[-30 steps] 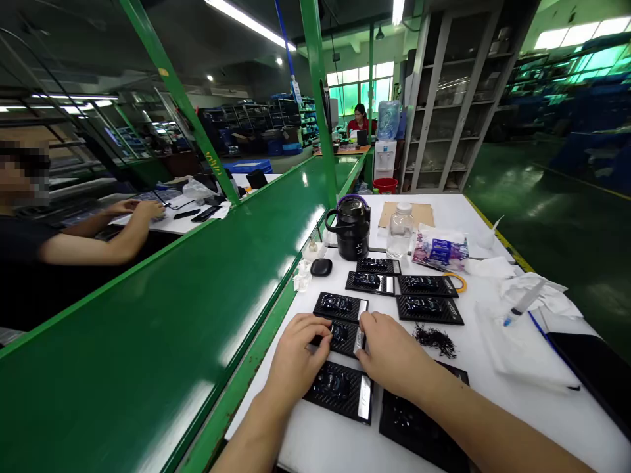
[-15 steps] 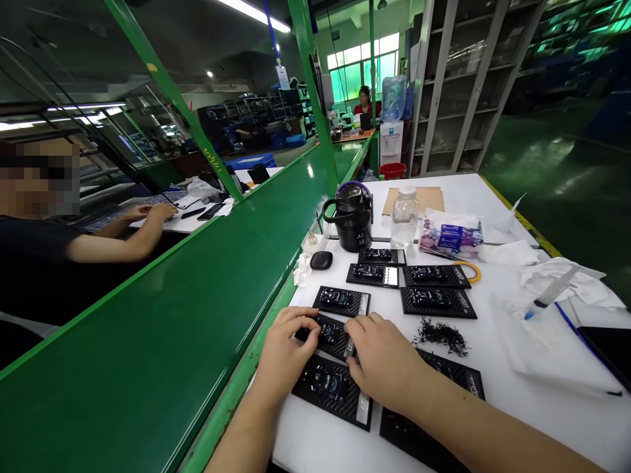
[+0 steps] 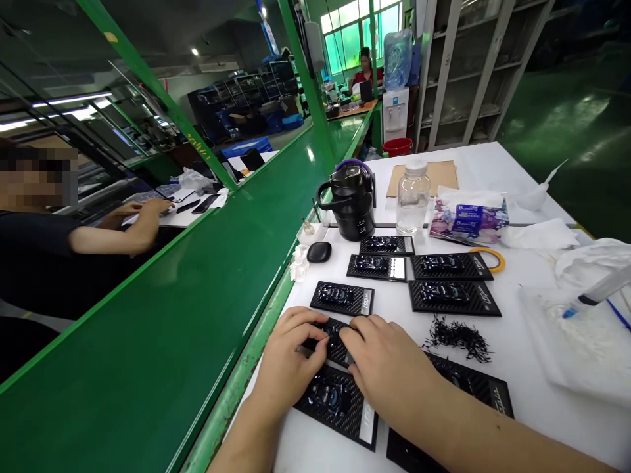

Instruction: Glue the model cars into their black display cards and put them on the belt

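Both my hands rest on one black carbon-pattern card (image 3: 334,341) that carries a small dark toy car, lying on the white table (image 3: 409,315). My left hand (image 3: 290,364) pinches its left end with curled fingers. My right hand (image 3: 389,364) covers its right end, fingers bent down onto it. Another such card (image 3: 340,404) lies just in front of my hands, and a third card (image 3: 342,298) lies just behind them. Several more cards (image 3: 451,292) are laid out farther back and to the right.
A heap of short black wires (image 3: 458,335) lies right of my hands. Behind the cards stand a black jug (image 3: 351,203), a clear bottle (image 3: 413,196), a tissue pack (image 3: 470,220) and a yellow tape ring (image 3: 493,257). A green conveyor (image 3: 197,289) runs along the left; a person's arms (image 3: 118,226) work beyond it.
My right hand has slid left over the card toward my left hand, so the fingertips now nearly meet. The camera has tilted down and nearer to the table.
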